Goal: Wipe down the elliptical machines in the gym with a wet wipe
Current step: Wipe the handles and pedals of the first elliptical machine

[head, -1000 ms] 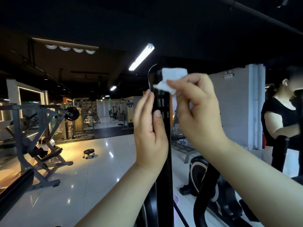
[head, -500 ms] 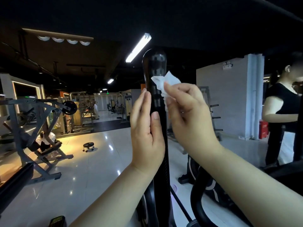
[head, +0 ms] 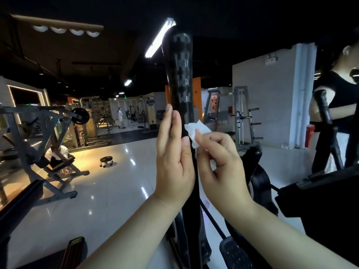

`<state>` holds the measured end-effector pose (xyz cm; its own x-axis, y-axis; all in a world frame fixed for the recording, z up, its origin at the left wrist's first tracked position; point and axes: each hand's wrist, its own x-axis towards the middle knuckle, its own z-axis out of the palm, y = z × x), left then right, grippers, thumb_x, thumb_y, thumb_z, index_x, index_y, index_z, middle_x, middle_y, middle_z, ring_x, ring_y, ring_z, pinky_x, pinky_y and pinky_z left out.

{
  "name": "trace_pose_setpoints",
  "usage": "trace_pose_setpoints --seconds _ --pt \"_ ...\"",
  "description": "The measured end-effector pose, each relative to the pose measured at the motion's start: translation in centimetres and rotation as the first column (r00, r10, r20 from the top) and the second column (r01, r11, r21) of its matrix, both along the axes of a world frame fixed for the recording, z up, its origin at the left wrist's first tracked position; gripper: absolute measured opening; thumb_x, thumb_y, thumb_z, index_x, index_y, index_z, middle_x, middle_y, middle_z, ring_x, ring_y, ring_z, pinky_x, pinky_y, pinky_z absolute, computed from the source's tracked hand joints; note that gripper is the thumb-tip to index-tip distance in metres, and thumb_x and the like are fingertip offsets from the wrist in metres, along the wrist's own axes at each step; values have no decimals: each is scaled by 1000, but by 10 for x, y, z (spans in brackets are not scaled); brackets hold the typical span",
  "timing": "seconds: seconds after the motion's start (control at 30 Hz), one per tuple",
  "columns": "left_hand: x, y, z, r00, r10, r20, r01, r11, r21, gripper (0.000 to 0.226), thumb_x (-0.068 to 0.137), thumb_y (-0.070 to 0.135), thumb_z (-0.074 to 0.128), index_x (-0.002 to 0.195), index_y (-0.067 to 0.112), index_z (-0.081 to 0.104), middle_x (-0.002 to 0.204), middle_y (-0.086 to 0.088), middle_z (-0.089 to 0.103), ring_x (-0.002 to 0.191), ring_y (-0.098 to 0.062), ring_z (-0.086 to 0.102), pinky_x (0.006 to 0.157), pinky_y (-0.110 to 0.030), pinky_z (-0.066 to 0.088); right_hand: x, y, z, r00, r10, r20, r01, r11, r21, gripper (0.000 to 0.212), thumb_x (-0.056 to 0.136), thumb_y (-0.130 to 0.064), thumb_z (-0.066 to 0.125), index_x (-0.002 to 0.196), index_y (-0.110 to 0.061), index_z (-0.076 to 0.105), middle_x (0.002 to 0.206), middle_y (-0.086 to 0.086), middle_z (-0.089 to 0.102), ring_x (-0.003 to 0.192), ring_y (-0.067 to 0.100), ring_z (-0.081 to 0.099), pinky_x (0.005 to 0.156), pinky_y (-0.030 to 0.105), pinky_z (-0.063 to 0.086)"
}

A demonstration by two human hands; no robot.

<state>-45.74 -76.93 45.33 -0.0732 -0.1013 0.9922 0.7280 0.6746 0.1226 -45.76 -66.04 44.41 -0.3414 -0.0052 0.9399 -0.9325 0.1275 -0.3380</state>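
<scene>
A black textured handle bar [head: 181, 74] of the elliptical machine rises upright in the middle of the head view. My left hand [head: 173, 162] rests against its left side with straight fingers and the thumb laid along the bar. My right hand [head: 219, 164] pinches a crumpled white wet wipe [head: 196, 132] and presses it to the bar's right side, just below the textured grip. The bar's lower part runs down between my wrists to the machine's black body [head: 258, 183] and a pedal [head: 235, 253].
A person in a black top [head: 342, 98] stands at another elliptical on the right. A weight bench machine [head: 38, 144] stands on the left, a small wheeled stool [head: 106, 161] on the glossy white floor, and a rack [head: 242, 121] by the white wall.
My right hand has slid the wipe down the bar from its top to below the textured grip. The left hand stays against the bar. The view has tilted up a little.
</scene>
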Motion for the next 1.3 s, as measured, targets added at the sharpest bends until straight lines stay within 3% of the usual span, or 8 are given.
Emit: trace_pose_setpoints --seconds 0.27,0.4,0.53,0.73,0.87,1.07,1.23,1.3 --pt "1 -1 -10 1000 -2 30 2 1000 -24 49 102 -8 42 149 -10 29 160 -22 22 154 -5 14 124 -25 19 2 -3 -14 999 7 42 -6 999 -33 36 97 -5 54 131 -12 64 108 -1 56 101 6 58 88 14 46" --pt "4 -5 -21 999 27 45 -24 996 -83 49 102 -5 42 149 -10 29 160 -22 22 155 -7 13 125 -27 17 5 3 -60 985 -5 170 6 1000 -7 36 94 4 56 120 -20 65 106 3 57 89 1 59 76 7 43" --pt "5 -10 -31 997 40 66 -31 990 -138 48 102 -5 43 148 -14 29 159 -22 20 156 -11 11 126 -33 16 3 4 -54 966 66 251 -45 995 -90 41 97 6 58 120 -27 66 108 -3 59 88 9 63 81 12 48" --pt "7 -20 -39 993 95 70 -71 955 -287 42 102 -7 45 143 -14 42 155 -27 28 150 -42 22 126 -43 17 15 2 -108 954 7 301 -9 1000 6 32 94 -3 55 122 -13 68 104 -1 57 88 10 60 80 15 46" --pt "9 -27 -49 986 161 51 -123 890 -439 38 99 -13 49 137 -11 54 153 -21 31 149 -40 22 126 -42 16 18 7 -111 908 43 416 -38 999 -22 32 98 0 58 117 -24 68 106 -5 59 92 8 62 84 16 47" --pt "17 -31 -63 971 233 60 -163 820 -548 36 102 -6 50 137 -8 57 154 -19 35 149 -43 23 125 -48 23 25 0 -132 918 11 398 -2 1000 -22 33 97 4 57 125 -9 67 106 0 56 96 9 60 86 14 46" --pt "19 -31 -85 956 281 86 -174 777 -605 29 101 -3 57 128 -4 66 154 -18 44 150 -43 21 126 -53 20 30 4 -168 811 12 585 -25 1000 15 41 97 4 57 112 -34 63 109 -1 59 94 0 61 86 10 44" --pt "21 -31 -91 953 287 94 -174 776 -606 28 101 -1 57 128 -5 65 153 -18 46 150 -43 22 126 -52 17 27 4 -164 811 18 585 1 1000 -32 39 98 3 58 112 -32 65 109 0 60 98 3 62 89 10 44"
